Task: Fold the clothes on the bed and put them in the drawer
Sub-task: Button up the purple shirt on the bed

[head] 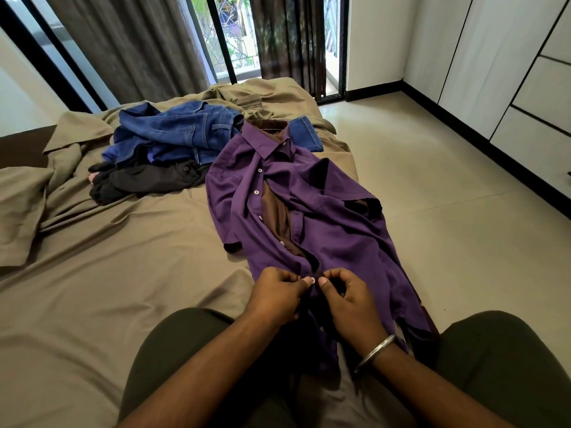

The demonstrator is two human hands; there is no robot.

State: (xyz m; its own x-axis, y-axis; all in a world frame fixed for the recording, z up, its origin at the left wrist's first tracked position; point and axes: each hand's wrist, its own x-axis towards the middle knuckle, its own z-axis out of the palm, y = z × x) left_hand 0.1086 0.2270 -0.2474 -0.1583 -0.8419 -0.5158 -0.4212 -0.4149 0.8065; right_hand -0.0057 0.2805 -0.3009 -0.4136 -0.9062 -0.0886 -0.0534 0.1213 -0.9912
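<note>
Your fingers curl inward and pinch the front edge of the purple shirt near its lower end, thumbnails nearly touching over a button. Your left hand grips one side of the opening; your right hand, a metal bangle on its wrist, grips the other.

At far left on the bed, a pillow in the same tan cloth as the sheet lies crumpled against the rumpled bedding. Moving right, a heap of blue jeans sits toward the far end of the bed, with a black garment bunched against its near side. Just beside that pile, the purple shirt stretches lengthwise from its collar by the jeans down to your lap, its front partly open over a brown lining, its right sleeve hanging off the edge of the bed. Your knees, in dark green trousers, frame the shirt's hem.

Behind the bed, grey curtains part at a barred window. To the right, pale floor tiles run to a white wardrobe with drawer fronts along the wall.
</note>
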